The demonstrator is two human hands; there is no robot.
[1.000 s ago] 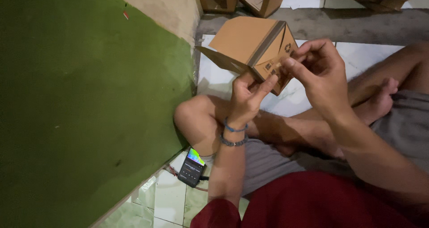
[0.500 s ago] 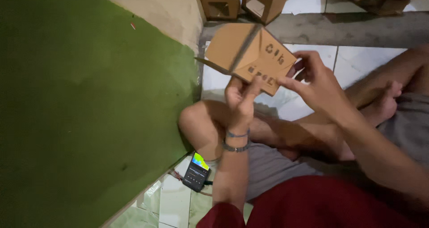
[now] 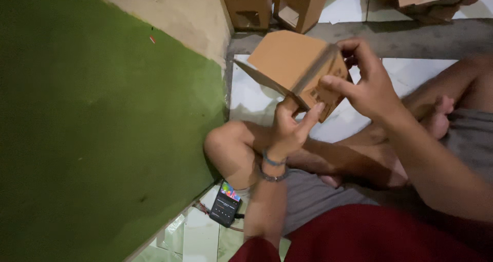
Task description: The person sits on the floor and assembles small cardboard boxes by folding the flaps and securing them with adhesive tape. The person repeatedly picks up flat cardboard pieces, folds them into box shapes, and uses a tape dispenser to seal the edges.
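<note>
Cardboard fills the space between both hands: a small brown box (image 3: 295,69), partly folded, is held up in the air above the person's bent knee (image 3: 228,144) and the white floor tiles (image 3: 246,95). The left hand (image 3: 290,128) sits below the box, its thumb and forefinger pinching the lower edge from underneath, the other fingers loosely curled. The right hand (image 3: 367,82) comes at the box from the right and slightly above; its fingers (image 3: 334,82) are spread and pressed against the printed side panel, the thumb hooked over the top corner. So the box lies up and to the left of the right hand and straight above the left one, both touching it. Its long axis runs slanted, from the upper right corner down toward the lower left flap. A dark phone (image 3: 224,209) lies on the floor near the green wall (image 3: 102,128), well apart from the hands. More cardboard boxes (image 3: 246,5) stand against the far wall.
</note>
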